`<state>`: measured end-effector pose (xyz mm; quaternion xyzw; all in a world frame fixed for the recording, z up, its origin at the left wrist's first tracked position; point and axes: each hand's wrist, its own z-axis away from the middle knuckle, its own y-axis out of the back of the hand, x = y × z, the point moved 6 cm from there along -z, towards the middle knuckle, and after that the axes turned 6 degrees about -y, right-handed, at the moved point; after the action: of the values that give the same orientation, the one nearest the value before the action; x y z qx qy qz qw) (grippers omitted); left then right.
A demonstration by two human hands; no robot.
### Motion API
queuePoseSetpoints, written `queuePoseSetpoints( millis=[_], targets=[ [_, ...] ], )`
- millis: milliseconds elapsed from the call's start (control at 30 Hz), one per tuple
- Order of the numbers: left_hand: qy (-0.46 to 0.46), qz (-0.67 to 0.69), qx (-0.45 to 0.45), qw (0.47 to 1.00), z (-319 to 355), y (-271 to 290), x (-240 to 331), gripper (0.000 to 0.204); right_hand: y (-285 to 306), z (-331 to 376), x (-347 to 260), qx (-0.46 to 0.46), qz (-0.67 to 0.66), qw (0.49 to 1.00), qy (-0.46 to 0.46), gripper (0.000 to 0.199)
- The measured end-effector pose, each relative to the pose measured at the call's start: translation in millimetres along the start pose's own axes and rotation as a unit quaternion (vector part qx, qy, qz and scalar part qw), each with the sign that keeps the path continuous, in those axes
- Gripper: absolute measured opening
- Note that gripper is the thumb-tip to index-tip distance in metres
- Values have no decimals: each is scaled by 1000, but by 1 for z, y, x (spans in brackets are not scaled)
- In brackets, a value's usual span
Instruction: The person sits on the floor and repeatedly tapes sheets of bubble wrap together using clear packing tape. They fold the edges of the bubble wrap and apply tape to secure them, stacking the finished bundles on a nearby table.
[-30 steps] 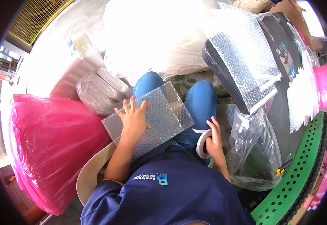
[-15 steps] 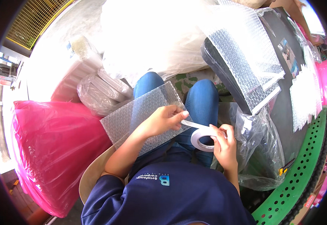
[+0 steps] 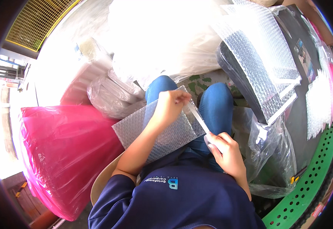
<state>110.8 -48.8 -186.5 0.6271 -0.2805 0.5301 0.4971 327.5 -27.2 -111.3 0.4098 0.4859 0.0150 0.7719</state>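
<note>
A clear bubble-wrap pouch [image 3: 136, 131] lies across my thighs. Above its right end my left hand [image 3: 173, 105] pinches the free end of a narrow white tape strip [image 3: 198, 117], fingers closed. The strip runs taut, slanting down to the right along the edge of the bubble wrap; I cannot tell whether it touches it. My right hand [image 3: 227, 152] grips the tape roll [image 3: 207, 140] at the other end of the strip. The roll is turned nearly edge-on and mostly hidden by the fingers.
A pink plastic bag [image 3: 65, 152] stands at the left, beside clear-wrapped bundles [image 3: 115, 93]. Bubble-wrap sheets [image 3: 260, 57] lie on a dark surface at the right. Closer in are a crumpled clear bag [image 3: 271, 152], a yellow-handled tool [image 3: 298, 177] and a green perforated rim [image 3: 307, 198].
My left hand has moved up and away, drawing out a longer strip. The right hand has shifted slightly down, and the roll has turned from face-on to nearly edge-on.
</note>
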Motion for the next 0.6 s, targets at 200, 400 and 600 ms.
queuePoseSetpoints(
  millis=[200,400,600],
  targets=[
    [-59,-71,13,996,-27,14,11,64,1,4,7,-75,99,989,-84,31],
    [-115,-76,52,989,-29,7,-15,72,-14,-6,20,-81,128,984,-96,32],
    [-146,-78,58,985,-31,4,-30,70,-17,-19,25,-80,131,985,-79,32]
  ],
)
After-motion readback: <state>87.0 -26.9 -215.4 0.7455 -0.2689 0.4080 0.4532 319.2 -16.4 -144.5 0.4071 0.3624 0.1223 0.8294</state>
